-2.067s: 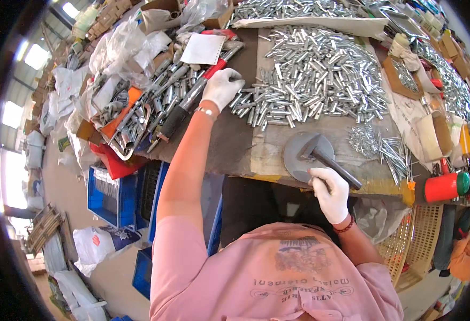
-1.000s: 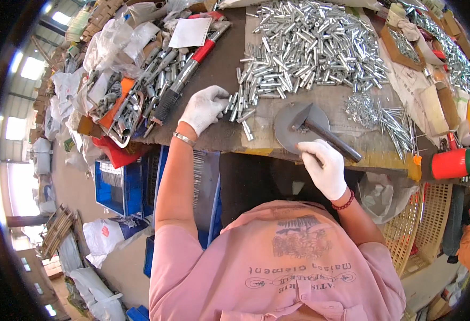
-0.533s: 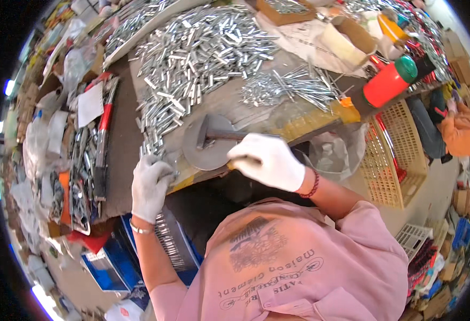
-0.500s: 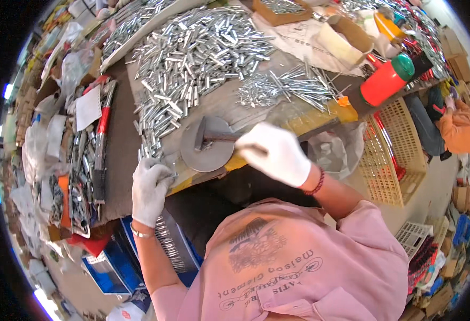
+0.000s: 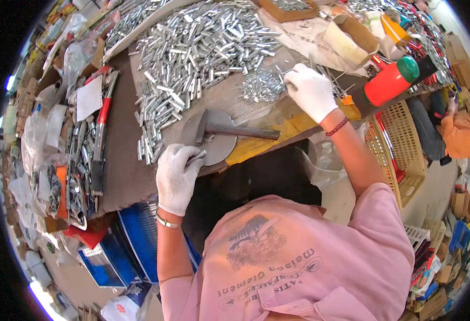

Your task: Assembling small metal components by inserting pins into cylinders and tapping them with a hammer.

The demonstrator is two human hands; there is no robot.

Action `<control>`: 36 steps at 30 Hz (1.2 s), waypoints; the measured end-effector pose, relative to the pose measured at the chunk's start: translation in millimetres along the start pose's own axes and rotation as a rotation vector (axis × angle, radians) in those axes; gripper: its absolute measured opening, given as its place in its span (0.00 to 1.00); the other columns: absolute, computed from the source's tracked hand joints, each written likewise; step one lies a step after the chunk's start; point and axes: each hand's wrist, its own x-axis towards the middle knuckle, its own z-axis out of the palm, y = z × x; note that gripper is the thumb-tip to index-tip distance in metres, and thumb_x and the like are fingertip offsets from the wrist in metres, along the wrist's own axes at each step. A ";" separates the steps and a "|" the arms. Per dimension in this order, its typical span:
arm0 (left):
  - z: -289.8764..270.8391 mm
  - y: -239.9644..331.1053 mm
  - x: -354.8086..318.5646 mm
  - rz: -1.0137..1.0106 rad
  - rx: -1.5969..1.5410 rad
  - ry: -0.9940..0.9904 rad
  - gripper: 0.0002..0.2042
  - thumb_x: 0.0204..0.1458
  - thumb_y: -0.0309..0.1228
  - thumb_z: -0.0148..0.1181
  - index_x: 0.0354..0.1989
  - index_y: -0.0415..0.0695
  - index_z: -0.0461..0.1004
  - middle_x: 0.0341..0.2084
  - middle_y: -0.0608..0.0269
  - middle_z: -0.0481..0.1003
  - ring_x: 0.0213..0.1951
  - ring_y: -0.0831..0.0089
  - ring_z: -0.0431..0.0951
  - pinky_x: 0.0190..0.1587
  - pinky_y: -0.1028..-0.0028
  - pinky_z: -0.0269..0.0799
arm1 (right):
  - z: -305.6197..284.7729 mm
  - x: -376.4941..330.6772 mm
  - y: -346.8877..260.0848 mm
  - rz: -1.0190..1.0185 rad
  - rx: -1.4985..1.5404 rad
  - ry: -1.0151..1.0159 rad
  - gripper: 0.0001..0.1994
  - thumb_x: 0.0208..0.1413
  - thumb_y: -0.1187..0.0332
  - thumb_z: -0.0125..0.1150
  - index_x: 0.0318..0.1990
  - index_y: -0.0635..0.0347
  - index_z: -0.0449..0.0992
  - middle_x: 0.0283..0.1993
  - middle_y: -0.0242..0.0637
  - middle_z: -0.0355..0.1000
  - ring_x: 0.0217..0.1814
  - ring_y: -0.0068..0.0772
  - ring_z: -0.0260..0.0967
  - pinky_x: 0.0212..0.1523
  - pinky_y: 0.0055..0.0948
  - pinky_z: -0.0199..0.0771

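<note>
My left hand [image 5: 176, 176], in a white glove, pinches a small silvery metal tube [image 5: 197, 155] at the near edge of a round grey metal plate [image 5: 221, 151]. A hammer [image 5: 240, 131] lies across that plate, its head to the left and its handle pointing right. Farther right, my gloved right hand [image 5: 312, 92] is closed at the fingertips over thin metal rods [image 5: 342, 80]; a slim rod end seems to stick out of the fingers. Just left of it sits a heap of small metal pins [image 5: 262, 86]. A large pile of short metal tubes [image 5: 197, 51] covers the bench behind.
A red bottle with a green lid [image 5: 387, 85] lies at the bench's right side, near an open cardboard box [image 5: 351, 40]. Below it stands a yellow plastic basket [image 5: 406, 144]. Blue crates [image 5: 109, 262] are under the bench at left. Another person in orange [image 5: 460, 131] sits far right.
My right hand has let go of the hammer, now lying on the plate, and moved up and right to the rods. My left hand has shifted right to the plate's edge.
</note>
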 end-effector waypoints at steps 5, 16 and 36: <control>3.6 -4.3 0.1 0.063 -0.001 0.049 0.05 0.50 0.27 0.73 0.35 0.46 0.84 0.32 0.58 0.77 0.40 0.55 0.79 0.44 0.60 0.74 | -14.2 -4.1 -29.8 0.004 0.328 0.147 0.04 0.60 0.73 0.68 0.41 0.51 0.85 0.41 0.35 0.82 0.40 0.43 0.82 0.42 0.36 0.82; 8.4 -9.7 -9.0 0.031 -0.004 0.081 0.07 0.49 0.26 0.74 0.36 0.47 0.85 0.32 0.61 0.77 0.40 0.58 0.80 0.45 0.62 0.75 | -29.3 -27.1 -163.8 -0.261 0.566 -0.248 0.01 0.59 0.70 0.66 0.36 0.51 0.81 0.37 0.35 0.74 0.39 0.43 0.78 0.41 0.38 0.80; 17.8 -18.6 -9.4 -0.039 -0.170 0.050 0.10 0.46 0.21 0.75 0.38 0.46 0.86 0.34 0.58 0.78 0.40 0.57 0.81 0.43 0.63 0.75 | -15.7 -14.1 -163.9 -0.346 0.603 -0.273 0.02 0.60 0.68 0.64 0.35 0.50 0.82 0.37 0.33 0.72 0.41 0.41 0.78 0.42 0.39 0.79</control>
